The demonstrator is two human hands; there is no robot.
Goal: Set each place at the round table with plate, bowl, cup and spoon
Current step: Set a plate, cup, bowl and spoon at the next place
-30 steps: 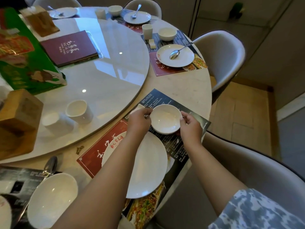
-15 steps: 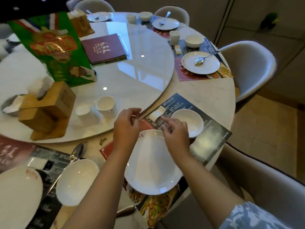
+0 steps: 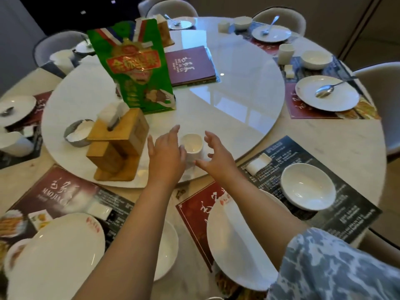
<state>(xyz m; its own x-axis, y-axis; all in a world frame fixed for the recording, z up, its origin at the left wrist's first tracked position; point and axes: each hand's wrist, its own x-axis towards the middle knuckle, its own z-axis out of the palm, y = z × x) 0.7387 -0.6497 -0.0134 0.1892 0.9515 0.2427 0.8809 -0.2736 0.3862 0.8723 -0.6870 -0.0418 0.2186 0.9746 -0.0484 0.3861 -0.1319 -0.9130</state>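
Observation:
A white cup stands on the near edge of the marble turntable. My left hand reaches over the turntable just left of the cup, fingers spread, and hides what lies under it. My right hand hovers just right of the cup, fingers spread and slightly bent, holding nothing. On the near placemat sit a white bowl and a white plate, partly under my right forearm. A second plate and another bowl lie at the near left.
On the turntable stand a wooden tissue holder, a green bag, a maroon menu and a small grey dish. Set places with plates and spoons ring the far side. Chairs surround the table.
Both hands left the bowl on the placemat and moved up to the turntable, now flanking a white cup. The view has swung left and back.

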